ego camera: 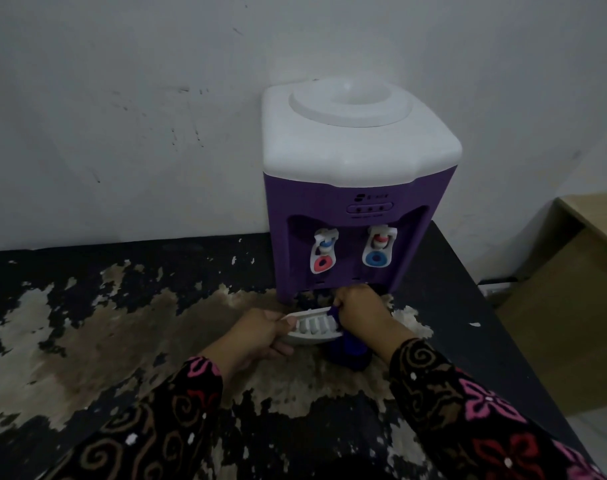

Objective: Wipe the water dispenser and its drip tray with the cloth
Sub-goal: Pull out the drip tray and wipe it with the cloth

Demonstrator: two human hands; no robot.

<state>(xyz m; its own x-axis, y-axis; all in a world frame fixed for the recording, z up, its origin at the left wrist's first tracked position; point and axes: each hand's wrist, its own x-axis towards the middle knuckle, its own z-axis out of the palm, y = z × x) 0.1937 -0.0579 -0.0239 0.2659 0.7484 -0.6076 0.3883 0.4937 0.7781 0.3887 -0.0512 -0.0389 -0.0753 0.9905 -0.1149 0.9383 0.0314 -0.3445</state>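
A purple water dispenser (357, 202) with a white top stands against the wall on a worn black table (122, 323). Two white taps show in its recess, one with a red ring (323, 252), one with a blue ring (379, 247). The white slotted drip tray (314, 330) is out of the dispenser, just in front of its base. My left hand (257, 336) grips the tray's left end. My right hand (361, 311) holds a dark blue cloth (349, 348) against the tray's right end; most of the cloth hangs below my hand.
The table's black surface is peeled in large pale patches. Its right edge (496, 306) drops off beside a light wooden desk (593, 223). A marked white wall (122, 116) runs behind the dispenser.
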